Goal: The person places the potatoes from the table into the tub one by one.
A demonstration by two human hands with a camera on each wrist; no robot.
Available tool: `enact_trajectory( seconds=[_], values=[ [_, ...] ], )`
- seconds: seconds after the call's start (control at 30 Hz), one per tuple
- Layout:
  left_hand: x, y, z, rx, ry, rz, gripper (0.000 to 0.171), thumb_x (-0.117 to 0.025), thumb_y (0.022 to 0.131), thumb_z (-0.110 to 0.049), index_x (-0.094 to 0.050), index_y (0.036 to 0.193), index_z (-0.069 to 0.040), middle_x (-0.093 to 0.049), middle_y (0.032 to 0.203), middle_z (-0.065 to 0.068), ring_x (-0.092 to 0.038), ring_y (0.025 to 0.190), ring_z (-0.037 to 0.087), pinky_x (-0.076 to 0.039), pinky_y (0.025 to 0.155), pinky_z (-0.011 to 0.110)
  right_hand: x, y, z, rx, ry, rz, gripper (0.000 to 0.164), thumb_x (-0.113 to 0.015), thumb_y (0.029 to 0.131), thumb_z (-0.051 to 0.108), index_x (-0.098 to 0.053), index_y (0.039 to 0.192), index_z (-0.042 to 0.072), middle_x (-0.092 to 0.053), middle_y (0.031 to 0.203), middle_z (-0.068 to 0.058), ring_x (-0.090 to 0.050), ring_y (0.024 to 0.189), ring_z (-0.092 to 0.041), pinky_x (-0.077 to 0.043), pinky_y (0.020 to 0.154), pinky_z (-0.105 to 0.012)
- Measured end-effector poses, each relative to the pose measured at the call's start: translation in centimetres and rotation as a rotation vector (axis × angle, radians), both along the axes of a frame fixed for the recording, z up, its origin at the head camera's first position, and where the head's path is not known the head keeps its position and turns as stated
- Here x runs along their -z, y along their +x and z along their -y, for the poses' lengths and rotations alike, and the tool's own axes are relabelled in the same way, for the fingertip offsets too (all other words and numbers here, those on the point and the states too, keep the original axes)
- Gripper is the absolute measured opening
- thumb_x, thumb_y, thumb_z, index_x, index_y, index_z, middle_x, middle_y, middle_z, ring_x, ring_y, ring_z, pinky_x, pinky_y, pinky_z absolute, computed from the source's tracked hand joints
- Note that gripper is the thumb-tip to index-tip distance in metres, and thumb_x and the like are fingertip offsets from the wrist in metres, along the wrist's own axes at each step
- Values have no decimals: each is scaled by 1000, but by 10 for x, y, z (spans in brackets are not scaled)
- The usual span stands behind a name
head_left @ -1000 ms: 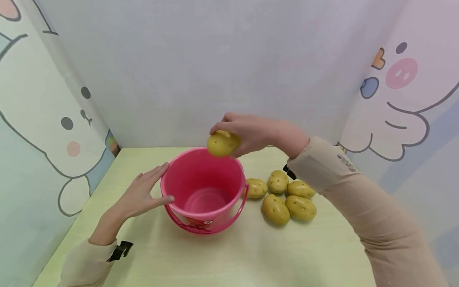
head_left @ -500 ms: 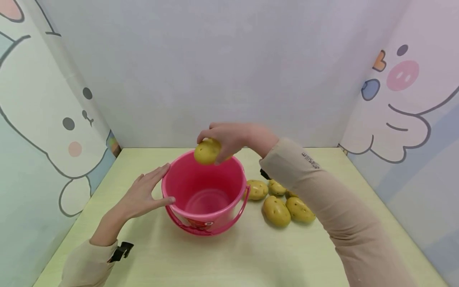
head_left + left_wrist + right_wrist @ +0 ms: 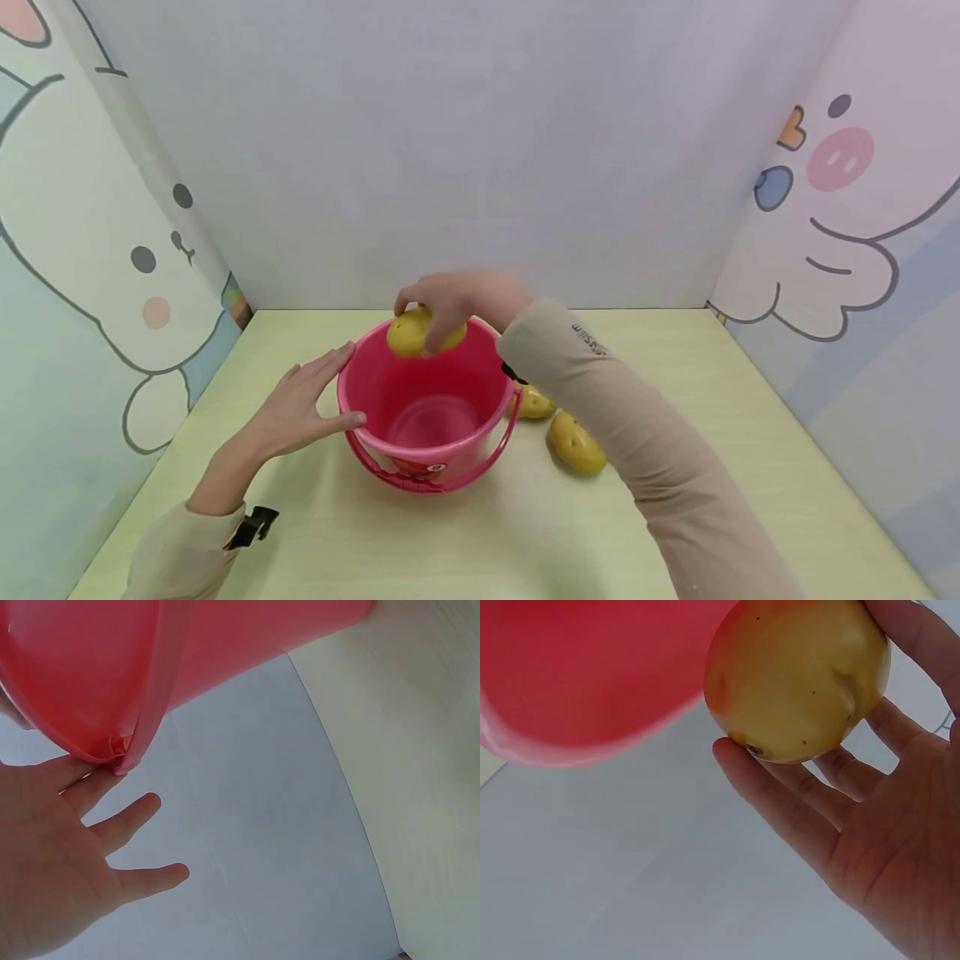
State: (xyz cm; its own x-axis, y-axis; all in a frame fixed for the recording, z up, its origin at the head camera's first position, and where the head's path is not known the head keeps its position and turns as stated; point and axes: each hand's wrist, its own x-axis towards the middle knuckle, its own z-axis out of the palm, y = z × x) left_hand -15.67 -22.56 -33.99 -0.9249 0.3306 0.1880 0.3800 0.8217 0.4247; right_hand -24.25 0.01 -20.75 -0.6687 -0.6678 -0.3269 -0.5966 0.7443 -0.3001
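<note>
A pink bucket (image 3: 435, 421) stands upright on the table, its handle (image 3: 480, 475) hanging down at the front. My left hand (image 3: 296, 408) rests on the left side of its rim, fingers spread and straight; in the left wrist view, fingertips (image 3: 90, 787) touch the bucket (image 3: 225, 645) by the handle's joint. My right hand (image 3: 461, 304) holds a yellow potato (image 3: 408, 333) over the far part of the bucket's mouth. In the right wrist view, thumb and fingers curl round that potato (image 3: 802, 682). The bucket's visible floor is bare.
Right of the bucket lie more potatoes, one (image 3: 577, 443) in front and another (image 3: 532, 404) close to the bucket wall. The right sleeve (image 3: 622, 400) crosses over that area and hides part of it. A grey-white wall (image 3: 480, 150) closes off the table's back.
My right hand has carried the potato left and down, closer over the bucket's mouth. The right sleeve now covers several potatoes seen before. The left hand and the bucket stay almost in place.
</note>
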Motion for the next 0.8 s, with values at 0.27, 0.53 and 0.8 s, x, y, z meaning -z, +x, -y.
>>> enact_trajectory(
  seconds=[0.27,0.53,0.8],
  values=[
    [0,-1,-1,-11,-2,15,92,-69,69,-45,-22,141,-12,-29,138,13,-25,123,34,-14,91,65,11,1,10,75,29,37,70,-84,55,26,-46,114,32,-43,107,7,-41,94,-14,-50,57,-23],
    [0,0,-1,-7,8,18,92,-69,69,-46,-23,140,-11,-29,138,13,-25,123,34,-15,91,65,25,2,18,155,35,96,72,-86,50,25,-48,111,33,-44,104,6,-43,93,-18,-50,52,-25],
    [0,1,-1,-5,12,12,92,-69,68,-45,-23,140,-11,-29,138,14,-25,123,34,-15,90,66,38,4,23,234,26,162,74,-87,46,20,-49,109,32,-45,102,4,-43,93,-21,-50,48,-27]
  ],
)
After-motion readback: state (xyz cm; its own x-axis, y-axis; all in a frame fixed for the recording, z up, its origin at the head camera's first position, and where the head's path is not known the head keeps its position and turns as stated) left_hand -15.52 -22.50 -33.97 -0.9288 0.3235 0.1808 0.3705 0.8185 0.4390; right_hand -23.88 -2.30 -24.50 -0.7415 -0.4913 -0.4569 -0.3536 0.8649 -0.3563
